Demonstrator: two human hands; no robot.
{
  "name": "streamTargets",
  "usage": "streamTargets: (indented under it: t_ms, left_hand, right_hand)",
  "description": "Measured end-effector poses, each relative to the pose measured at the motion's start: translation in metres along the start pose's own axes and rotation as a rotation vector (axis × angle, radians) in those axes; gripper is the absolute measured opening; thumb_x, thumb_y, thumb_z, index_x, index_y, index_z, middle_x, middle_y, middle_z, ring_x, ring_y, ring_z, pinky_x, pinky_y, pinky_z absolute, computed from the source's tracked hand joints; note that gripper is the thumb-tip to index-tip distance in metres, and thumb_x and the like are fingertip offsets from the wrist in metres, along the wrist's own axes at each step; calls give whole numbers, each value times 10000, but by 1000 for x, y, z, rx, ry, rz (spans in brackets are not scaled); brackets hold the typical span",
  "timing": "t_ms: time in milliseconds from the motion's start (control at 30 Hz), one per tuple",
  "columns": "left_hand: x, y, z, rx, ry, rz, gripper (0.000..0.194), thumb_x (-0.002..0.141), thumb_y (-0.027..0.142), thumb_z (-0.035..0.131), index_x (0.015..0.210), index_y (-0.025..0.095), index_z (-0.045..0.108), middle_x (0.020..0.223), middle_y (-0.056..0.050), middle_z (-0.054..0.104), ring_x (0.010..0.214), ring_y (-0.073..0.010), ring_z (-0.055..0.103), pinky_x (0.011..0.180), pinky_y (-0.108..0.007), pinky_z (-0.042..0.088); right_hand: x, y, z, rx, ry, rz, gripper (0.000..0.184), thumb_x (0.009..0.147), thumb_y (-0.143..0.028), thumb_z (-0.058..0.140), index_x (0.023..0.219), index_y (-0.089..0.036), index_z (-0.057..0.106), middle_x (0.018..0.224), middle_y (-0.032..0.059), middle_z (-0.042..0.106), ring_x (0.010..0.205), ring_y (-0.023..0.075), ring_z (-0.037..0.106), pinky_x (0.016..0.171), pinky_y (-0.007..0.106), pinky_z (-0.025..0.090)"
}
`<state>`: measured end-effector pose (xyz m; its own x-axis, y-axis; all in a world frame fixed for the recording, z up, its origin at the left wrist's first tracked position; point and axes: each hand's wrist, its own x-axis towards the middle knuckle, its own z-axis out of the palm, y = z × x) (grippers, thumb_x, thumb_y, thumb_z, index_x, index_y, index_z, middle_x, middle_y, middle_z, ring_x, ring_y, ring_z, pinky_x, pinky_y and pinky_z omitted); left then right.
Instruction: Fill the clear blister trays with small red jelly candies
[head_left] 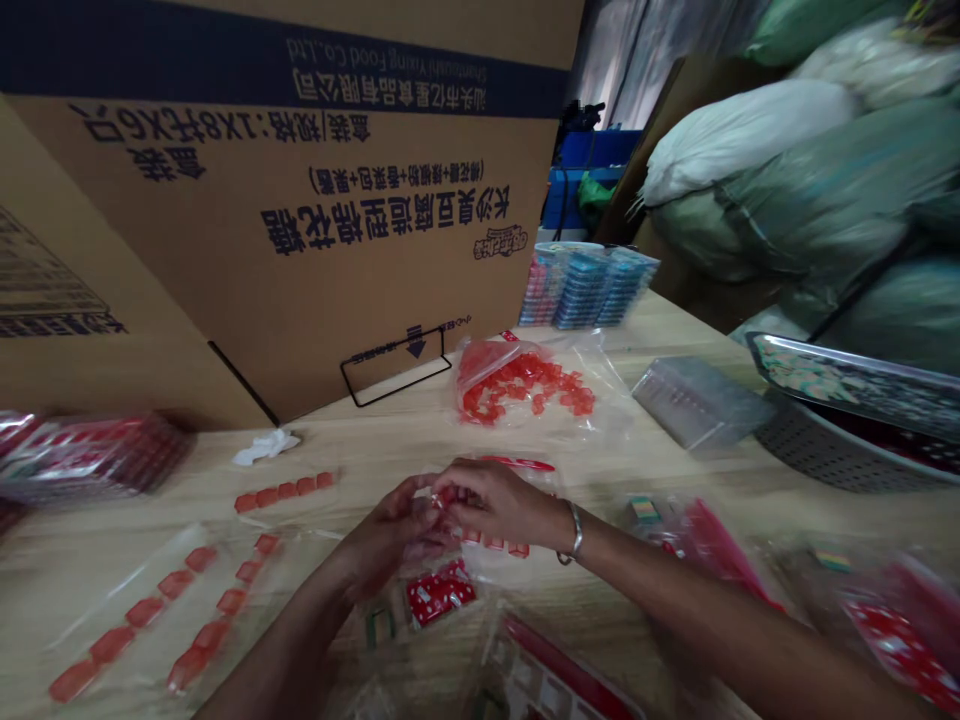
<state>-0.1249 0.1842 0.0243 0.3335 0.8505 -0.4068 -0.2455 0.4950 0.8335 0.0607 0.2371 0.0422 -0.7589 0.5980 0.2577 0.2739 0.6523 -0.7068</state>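
Observation:
My left hand (390, 535) and my right hand (499, 500) meet over the middle of the table, fingers closed around a small shiny red piece (444, 497). Blur and fingers hide most of it. A metal bracelet circles my right wrist. Under my hands lies a clear plastic sheet with red translucent pieces (495, 542) in a row. Just below is a red packet with white dots (441, 592). Beyond my right hand, a red pen-like item (517, 464) lies flat. To the left, more rows of red pieces (142, 612) rest on clear film.
A large cardboard box (405, 290) stands at the back. Before it lies an open bag of red pieces (525, 385). A clear plastic box (701, 400) and a grey basket (847, 450) are at right. Packaged goods (90, 455) sit at left; stacked blue packs (581, 285) stand behind.

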Motion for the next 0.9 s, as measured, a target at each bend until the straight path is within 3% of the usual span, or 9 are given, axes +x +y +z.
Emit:
streamTargets:
  t_ms: [200,367,533,633,767,900]
  left_hand:
    - [-8,-3,3,-147,165,-22,698,542,368,862,1137,235,524,811,3,668,711,-163,654,679,-294,507]
    - [-32,-24,18,-201,289,-5,670,542,398,852,1122,257,550,820,3,667,709,-166,646,655,-286,505]
    - [-56,-45,26,-216,336,-26,563,638,395,798,1140,273,574,852,-14,680,766,-175,654,670,-272,504]
    - [-59,-43,31,-234,346,-10,557,627,370,805,1127,272,580,800,5,674,724,-160,646,649,-258,504]
    - [-58,-34,38,-263,278,33,520,630,345,798,1099,249,594,837,-19,691,752,-178,657,647,-261,506]
    - [-56,-32,43,-277,301,10,557,602,330,810,1101,232,582,779,-16,701,687,-159,659,610,-232,486]
  right_hand:
    - [-12,-12,4,-59,-42,-62,96,832,-193,617,923,-177,645,856,41,679,808,151,611,722,251,460]
    - [-29,-31,25,-177,63,-121,26,812,-181,625,831,-198,617,843,25,682,806,161,596,796,298,450]
    - [-53,-44,32,-237,166,-155,25,853,-203,566,853,-194,589,830,27,676,769,162,576,757,314,444]
    - [-58,-48,29,-370,133,-187,91,897,-197,513,931,-172,594,879,60,677,801,187,573,765,348,443]
    - [-59,-53,26,-334,41,-214,119,902,-210,520,986,-171,594,979,68,669,857,187,580,800,350,446]
    - [-61,-56,24,-262,116,-183,142,902,-135,474,958,-183,595,936,44,663,846,166,565,790,333,440]
